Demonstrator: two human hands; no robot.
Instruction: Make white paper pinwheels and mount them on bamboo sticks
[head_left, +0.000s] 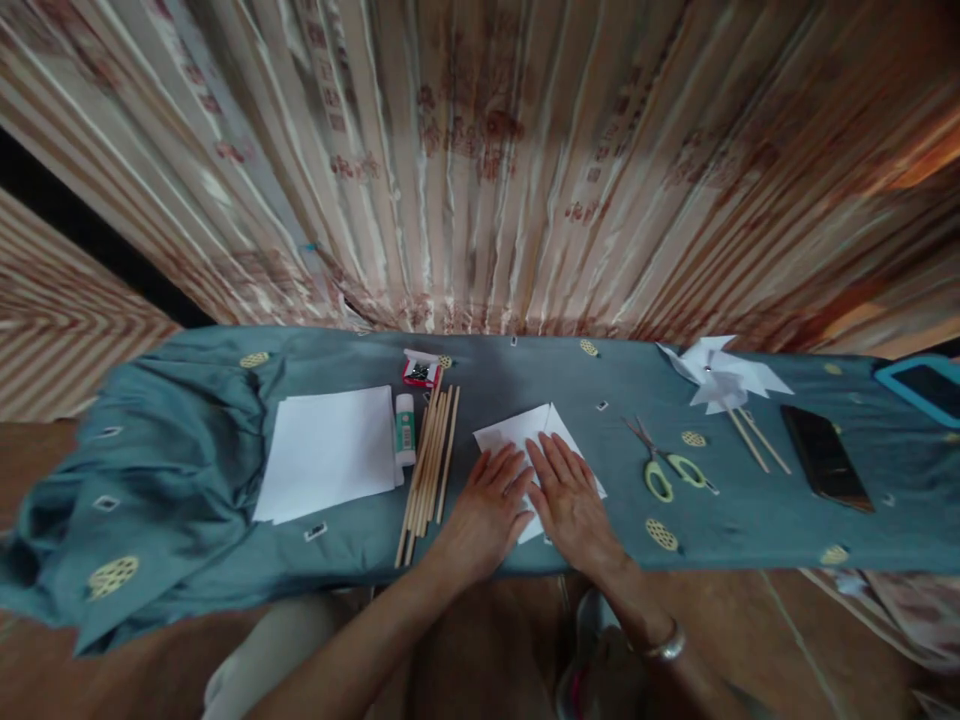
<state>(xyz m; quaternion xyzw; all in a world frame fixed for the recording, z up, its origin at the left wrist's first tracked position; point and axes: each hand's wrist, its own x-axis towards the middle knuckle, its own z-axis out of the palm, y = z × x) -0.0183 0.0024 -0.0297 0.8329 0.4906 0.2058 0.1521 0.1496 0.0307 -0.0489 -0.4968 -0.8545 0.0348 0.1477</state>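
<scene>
A white sheet of paper (551,422) with fold lines lies turned at an angle on the cloth-covered table. Flat on its left part rests my left hand (487,505), fingers stretched out. My right hand (570,495) presses on the right part, its fingers spread too. The two hands sit side by side and hide the paper's middle. Left of them is a bundle of thin wooden sticks (427,465). To the right lie scissors (660,462) with green handles, blades parted.
A stack of white paper (330,455) and a glue stick (405,430) lie left, with a small red box of dark pins (421,370) behind. At right are paper pinwheels (720,375) on sticks, a dark phone (826,458) and a blue-framed device (922,385). A curtain (480,180) hangs behind.
</scene>
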